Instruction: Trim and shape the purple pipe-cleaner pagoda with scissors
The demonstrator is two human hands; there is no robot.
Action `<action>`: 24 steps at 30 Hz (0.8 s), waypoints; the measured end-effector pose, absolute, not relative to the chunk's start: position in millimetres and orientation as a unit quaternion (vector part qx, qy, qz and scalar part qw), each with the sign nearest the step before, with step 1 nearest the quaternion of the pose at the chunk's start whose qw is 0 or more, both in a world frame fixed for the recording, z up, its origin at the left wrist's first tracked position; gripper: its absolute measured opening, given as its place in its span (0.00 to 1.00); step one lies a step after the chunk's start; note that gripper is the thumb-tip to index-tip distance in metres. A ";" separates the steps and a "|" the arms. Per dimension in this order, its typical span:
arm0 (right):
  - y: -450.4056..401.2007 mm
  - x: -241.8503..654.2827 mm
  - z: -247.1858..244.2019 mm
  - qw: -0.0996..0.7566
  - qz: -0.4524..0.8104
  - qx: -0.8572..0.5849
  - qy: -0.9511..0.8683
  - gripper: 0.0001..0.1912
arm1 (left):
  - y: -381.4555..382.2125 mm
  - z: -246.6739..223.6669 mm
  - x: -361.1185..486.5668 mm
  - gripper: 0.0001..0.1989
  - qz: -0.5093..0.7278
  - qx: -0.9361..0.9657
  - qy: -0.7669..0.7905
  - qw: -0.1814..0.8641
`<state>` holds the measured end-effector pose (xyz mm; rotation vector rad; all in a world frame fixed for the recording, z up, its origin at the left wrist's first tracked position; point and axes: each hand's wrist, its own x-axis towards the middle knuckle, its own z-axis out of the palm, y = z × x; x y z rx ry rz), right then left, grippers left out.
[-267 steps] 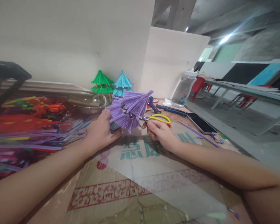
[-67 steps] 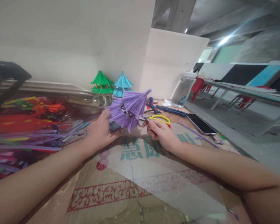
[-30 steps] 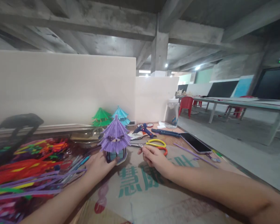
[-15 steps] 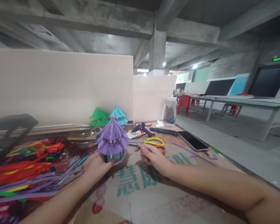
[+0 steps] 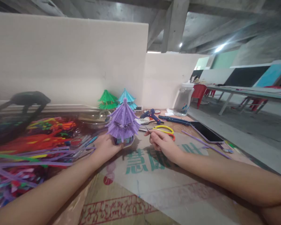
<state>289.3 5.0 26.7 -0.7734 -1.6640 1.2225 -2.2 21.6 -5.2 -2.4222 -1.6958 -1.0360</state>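
A small purple pagoda model [image 5: 123, 123], with two fuzzy tiers of roof that look like pipe cleaner, stands upright in my left hand [image 5: 107, 145]. My fingers wrap round its base, partly hidden behind the roof. To its right, my right hand [image 5: 161, 142] is pinched closed above the cardboard; what sits between the fingertips is too small to make out. Scissors with yellow and orange handles [image 5: 165, 127] lie just behind that hand, partly covered by it. Beyond the purple model are a green pagoda model [image 5: 107, 100] and a light blue one [image 5: 127, 98].
Loose pipe cleaners [image 5: 49, 134] in many colours crowd the left side. Behind the scissors lie a blue glue gun [image 5: 152, 115] and a dark blue long tool [image 5: 174, 120]. A phone [image 5: 207, 132] and a clear bottle [image 5: 184, 99] are at right. A white partition [image 5: 67, 59] rises behind.
My view has tipped downward and turned a little left, so the scene sits higher and further right. Both hands keep much the same pose, the left still round the purple pagoda model.
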 end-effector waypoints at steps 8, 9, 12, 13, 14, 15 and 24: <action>0.4 291.0 27.3 0.445 0.455 -0.310 -0.706 0.34 | 16.2 -3.3 3.6 0.21 -0.353 -0.790 -0.498 0.052; 0.1 291.2 26.8 0.443 0.450 -0.307 -0.711 0.34 | 15.9 -3.5 3.6 0.21 -0.352 -0.789 -0.500 0.052; 0.1 290.8 25.5 0.442 0.435 -0.308 -0.721 0.32 | 14.9 -4.7 3.2 0.21 -0.345 -0.786 -0.510 0.060; 0.2 290.4 25.1 0.444 0.431 -0.311 -0.721 0.31 | 14.4 -5.0 3.2 0.22 -0.341 -0.784 -0.515 0.065; 0.2 290.1 25.0 0.446 0.429 -0.313 -0.720 0.30 | 13.9 -5.3 3.2 0.22 -0.334 -0.783 -0.521 0.070; 0.0 289.9 25.0 0.446 0.429 -0.315 -0.719 0.29 | 13.4 -5.5 3.2 0.23 -0.325 -0.782 -0.527 0.075; -7.4 293.3 31.7 0.435 0.372 -0.317 -0.756 0.21 | 13.0 -6.5 1.8 0.26 -0.285 -0.785 -0.544 0.085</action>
